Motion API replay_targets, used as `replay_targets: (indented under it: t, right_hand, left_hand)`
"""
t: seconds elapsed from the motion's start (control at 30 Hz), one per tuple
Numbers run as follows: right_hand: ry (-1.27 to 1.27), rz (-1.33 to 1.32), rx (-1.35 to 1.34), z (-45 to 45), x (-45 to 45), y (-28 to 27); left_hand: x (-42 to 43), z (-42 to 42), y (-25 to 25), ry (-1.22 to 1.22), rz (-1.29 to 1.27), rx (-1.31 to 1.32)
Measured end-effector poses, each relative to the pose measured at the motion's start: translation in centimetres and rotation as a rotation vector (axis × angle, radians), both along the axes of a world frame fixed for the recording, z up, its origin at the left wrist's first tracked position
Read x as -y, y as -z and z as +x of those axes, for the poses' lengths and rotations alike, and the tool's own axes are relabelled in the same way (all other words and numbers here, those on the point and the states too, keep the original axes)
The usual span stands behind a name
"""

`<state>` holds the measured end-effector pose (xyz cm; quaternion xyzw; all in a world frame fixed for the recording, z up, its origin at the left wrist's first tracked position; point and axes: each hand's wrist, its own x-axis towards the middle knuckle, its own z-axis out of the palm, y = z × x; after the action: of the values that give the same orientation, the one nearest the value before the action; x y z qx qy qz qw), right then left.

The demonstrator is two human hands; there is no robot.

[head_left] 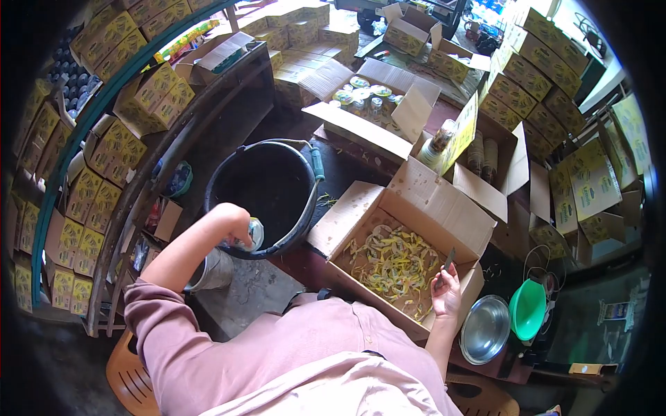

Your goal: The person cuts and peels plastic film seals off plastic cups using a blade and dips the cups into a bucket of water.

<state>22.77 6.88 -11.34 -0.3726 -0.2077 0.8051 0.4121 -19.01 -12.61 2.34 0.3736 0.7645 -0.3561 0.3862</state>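
Now the left hand is up by the big black bucket, and its grip is closed on a clear cup. The fingers bend over the cup, so part of it is hidden. The cup is at the side of the bucket close to the person, and I cannot tell if it touches the rim.

The right hand holds a knife. Its grip is shut on the low end — the blade points up and away from the person. This hand is over the near right side of an open cardboard box.

Lots of yellow strips lie in a messy heap on the bottom of that box. They are thin and curly, and the knife is just beside the heap as seen from above. The box sits on a dark red surface.

To the right of the box is a shiny metal bowl, with a green bowl just beside it. A gray bucket stands below the left arm. Farther away, another open box holds jars with yellow and white lids — and stacks of cups stand in a box to its right.
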Motion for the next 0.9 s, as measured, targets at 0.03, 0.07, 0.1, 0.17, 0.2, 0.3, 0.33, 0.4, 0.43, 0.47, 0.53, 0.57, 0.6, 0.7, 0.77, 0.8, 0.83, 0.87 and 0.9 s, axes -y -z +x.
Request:
replay_targets:
  t: [0.03,0.07,0.1,0.17,0.2,0.3,0.33,0.4,0.43,0.47,0.53,0.57,0.6,0.7,0.77,0.8,0.83,0.87,0.9]
  right_hand:
    - [-0.002,0.004,-0.003,0.0,0.0,0.0]
    - [-0.006,0.009,-0.006,-0.1,-0.1,0.0]
    - [-0.001,0.008,-0.001,-0.1,0.0,-0.1]
    - [0.006,0.007,0.006,-0.1,0.0,-0.1]
    - [0.008,0.007,0.000,0.0,-0.2,0.0]
    - [0.030,-0.014,0.002,0.0,0.1,0.2]
    - [0.032,-0.017,0.008,0.0,0.3,0.2]
    - [0.034,-0.020,0.020,0.0,0.2,0.1]
    - [0.038,-0.021,0.021,-0.1,0.2,0.1]
    - [0.047,-0.023,0.022,-0.1,0.3,0.0]
    - [0.053,0.015,0.044,-0.6,0.4,-0.5]
    - [0.051,0.052,0.068,-0.9,0.3,-0.9]
    - [0.050,0.088,0.095,-1.3,0.2,-1.5]
    - [0.066,0.244,0.113,-2.8,-0.8,-4.2]
    - [0.096,0.430,0.184,-4.0,-1.2,-6.9]
    - [0.120,0.553,0.245,-4.4,-1.3,-7.8]
    - [0.182,0.699,0.288,-5.0,-1.1,-9.2]
    - [0.199,0.932,0.417,-5.4,-1.0,-11.1]
    - [0.210,1.158,0.554,-5.6,-0.8,-13.4]
  left_hand:
    - [-0.1,0.0,0.1,-0.007,-0.001,0.011]
    - [-0.3,-0.1,0.2,-0.015,-0.001,0.022]
    - [-0.4,-0.3,0.2,-0.012,0.031,-0.001]
    - [-0.4,-0.6,0.2,-0.009,0.096,-0.049]
    - [-0.4,-0.5,0.4,-0.019,0.055,-0.027]
    - [-0.4,-0.2,0.2,0.006,-0.004,0.008]
    - [-0.8,-0.5,-0.1,0.041,-0.014,0.043]
    - [-1.1,-0.9,-2.0,-0.046,0.146,-0.029]
    - [-1.1,-1.8,-2.5,-0.117,0.419,0.012]
    - [-1.4,-2.2,-3.1,-0.188,0.653,0.045]
    - [-1.7,-2.0,-4.2,-0.155,1.054,0.230]
    - [-2.2,-1.0,-4.6,-0.151,1.149,0.324]
    - [-2.8,0.4,-4.9,-0.147,1.239,0.425]
    - [-5.5,3.6,-4.4,-0.019,1.377,0.684]
    - [-7.5,6.4,-3.9,-0.109,1.441,0.874]
    - [-8.5,7.5,-3.2,-0.084,1.511,0.886]
    - [-9.7,8.6,-2.5,-0.023,1.578,0.988]
    - [-10.4,9.9,-2.5,-0.063,1.558,1.098]
    - [-11.0,11.1,-2.0,-0.185,1.544,1.257]
